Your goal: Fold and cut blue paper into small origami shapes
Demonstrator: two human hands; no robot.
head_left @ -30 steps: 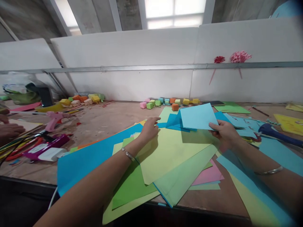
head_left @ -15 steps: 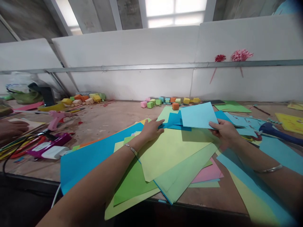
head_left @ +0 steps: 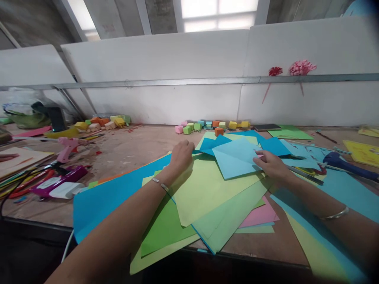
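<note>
My left hand [head_left: 182,156] is closed at the left end of a deep blue piece of paper [head_left: 211,146], which lies over the paper pile. Its fingertips are partly hidden behind the hand. A light blue paper sheet [head_left: 237,157] is pinched by its right edge in my right hand [head_left: 271,163], tilted above a pale yellow-green sheet [head_left: 219,193]. Beneath the hands, loose coloured sheets overlap, among them a large blue sheet [head_left: 109,201] at the left and a green sheet [head_left: 166,232] nearer the table edge.
Small coloured paper cubes [head_left: 187,130] stand along the back. Blue-handled scissors [head_left: 349,163] lie right, near a phone [head_left: 268,127]. On the left are a pink glue gun [head_left: 66,148], a purple device [head_left: 62,183] with cables, and another person's hand [head_left: 8,157].
The light blue sheet has swung down and left with my right hand. My left hand's spread fingers have closed, and the deep blue paper has shifted left. The other person's hand has drawn back leftward.
</note>
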